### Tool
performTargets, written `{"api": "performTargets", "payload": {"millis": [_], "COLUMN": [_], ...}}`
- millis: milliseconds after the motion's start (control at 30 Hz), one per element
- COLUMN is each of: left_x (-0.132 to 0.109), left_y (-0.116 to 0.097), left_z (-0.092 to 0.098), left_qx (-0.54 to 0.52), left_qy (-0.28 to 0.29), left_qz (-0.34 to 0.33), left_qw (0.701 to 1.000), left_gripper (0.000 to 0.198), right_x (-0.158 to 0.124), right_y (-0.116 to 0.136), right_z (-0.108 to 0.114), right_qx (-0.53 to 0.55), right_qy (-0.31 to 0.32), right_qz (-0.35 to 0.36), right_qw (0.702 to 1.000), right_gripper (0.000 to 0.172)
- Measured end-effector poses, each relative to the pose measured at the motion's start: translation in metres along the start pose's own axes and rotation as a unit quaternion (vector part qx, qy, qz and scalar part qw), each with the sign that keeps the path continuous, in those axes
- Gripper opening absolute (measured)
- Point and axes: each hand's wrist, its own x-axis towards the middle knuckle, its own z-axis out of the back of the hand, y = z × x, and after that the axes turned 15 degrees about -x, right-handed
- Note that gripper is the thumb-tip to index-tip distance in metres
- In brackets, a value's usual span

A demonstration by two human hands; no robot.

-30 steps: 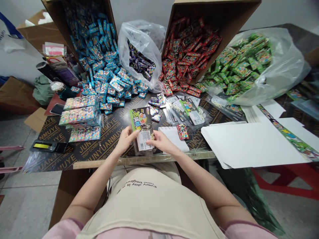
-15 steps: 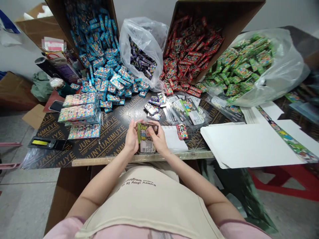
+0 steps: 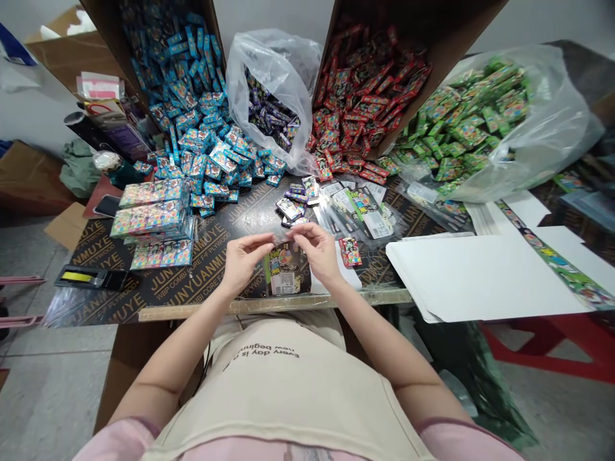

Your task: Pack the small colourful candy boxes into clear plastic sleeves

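My left hand [image 3: 243, 256] and my right hand [image 3: 318, 250] are side by side over the near edge of the table [image 3: 192, 301]. Both pinch the top edge of a clear plastic packet [image 3: 283, 272] that stands between them, with a green printed card and a white barcode label inside. A single red candy box [image 3: 350, 251] lies just right of my right hand. A few purple boxes [image 3: 291, 208] lie beyond my hands.
Heaps at the back: blue boxes [image 3: 202, 121], a bag of purple boxes [image 3: 273, 115], red boxes [image 3: 365, 89], a bag of green boxes [image 3: 466, 121]. Stacked wrapped packs [image 3: 151, 221] sit left, empty packets [image 3: 365, 211] centre, white card sheets [image 3: 480, 275] right, a tape dispenser [image 3: 86, 276] near left.
The packet lay flat under my hands a second ago. I lifted it upright, and both hands moved up to pinch its top edge.
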Motion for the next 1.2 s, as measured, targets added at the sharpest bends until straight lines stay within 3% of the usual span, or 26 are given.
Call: {"api": "performTargets", "payload": {"millis": [100, 200, 367, 533, 667, 767, 967, 1067, 1100, 1200], "left_x": [-0.005, -0.007, -0.003, 0.003, -0.005, -0.018, -0.033, -0.03, -0.028, -0.02], "left_y": [-0.01, -0.014, -0.016, -0.021, -0.019, -0.014, -0.003, 0.003, 0.005, 0.01], "left_z": [0.002, 0.003, 0.005, 0.002, 0.0, 0.005, 0.014, 0.014, 0.015, 0.024], "left_qx": [0.112, 0.136, 0.131, 0.102, 0.147, 0.21, 0.234, 0.227, 0.227, 0.227], "left_qy": [0.041, 0.056, 0.039, 0.068, 0.067, 0.103, 0.147, 0.139, 0.133, 0.099], "left_qz": [-0.056, -0.066, -0.002, 0.044, -0.042, -0.12, -0.136, -0.175, -0.2, -0.271], "left_qw": [0.991, 0.987, 0.991, 0.992, 0.986, 0.965, 0.951, 0.948, 0.944, 0.93], "left_gripper": [0.009, 0.005, 0.018, 0.017, 0.013, 0.008, 0.013, 0.012, 0.012, 0.011], "right_x": [-0.003, -0.008, -0.012, -0.008, -0.006, -0.011, -0.034, -0.04, -0.041, -0.046], "right_y": [0.004, 0.005, 0.011, 0.025, 0.026, 0.018, -0.002, -0.01, -0.014, -0.033], "right_z": [0.011, 0.016, 0.017, 0.021, 0.025, 0.026, 0.028, 0.029, 0.028, 0.022], "right_qx": [-0.057, -0.1, -0.143, -0.161, -0.18, -0.195, -0.213, -0.221, -0.215, -0.178], "right_qy": [0.033, 0.041, 0.022, 0.075, 0.09, 0.087, 0.009, 0.001, 0.006, 0.041], "right_qz": [0.052, 0.092, 0.096, 0.083, 0.081, 0.119, 0.228, 0.224, 0.204, 0.093], "right_qw": [0.996, 0.99, 0.985, 0.981, 0.976, 0.97, 0.95, 0.949, 0.955, 0.979], "right_gripper": [0.016, 0.017, 0.013, 0.016, 0.018, 0.016, 0.013, 0.017, 0.023, 0.062]}}
